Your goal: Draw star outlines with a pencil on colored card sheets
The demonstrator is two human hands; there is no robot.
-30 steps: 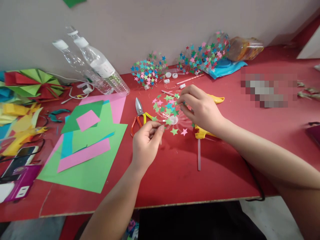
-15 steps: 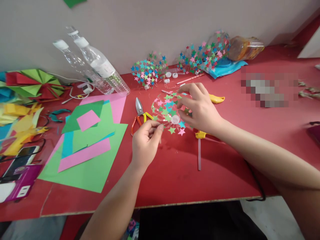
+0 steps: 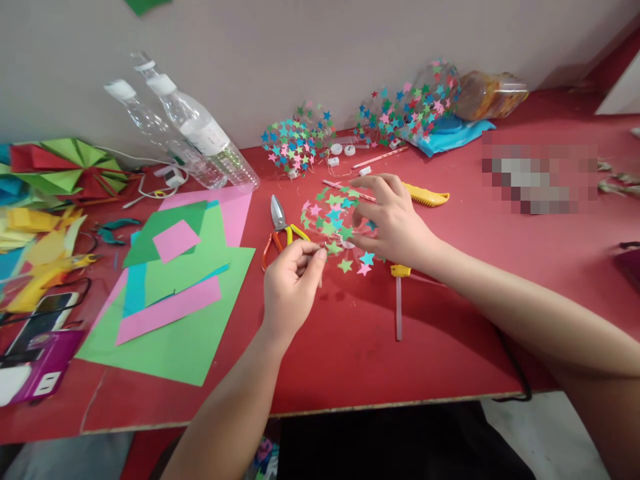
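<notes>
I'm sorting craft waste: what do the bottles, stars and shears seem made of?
Bottles: likely glossy plastic, see-through with highlights. Stars: matte paper or thin foam, flat and evenly coloured. Shears: grey metal blades, by their sheen; orange and yellow handles, probably smooth plastic.

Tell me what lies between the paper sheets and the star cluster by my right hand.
In the head view, the scissors lie between the paper sheets and star cluster, the left hand partly hiding their handles.
</notes>
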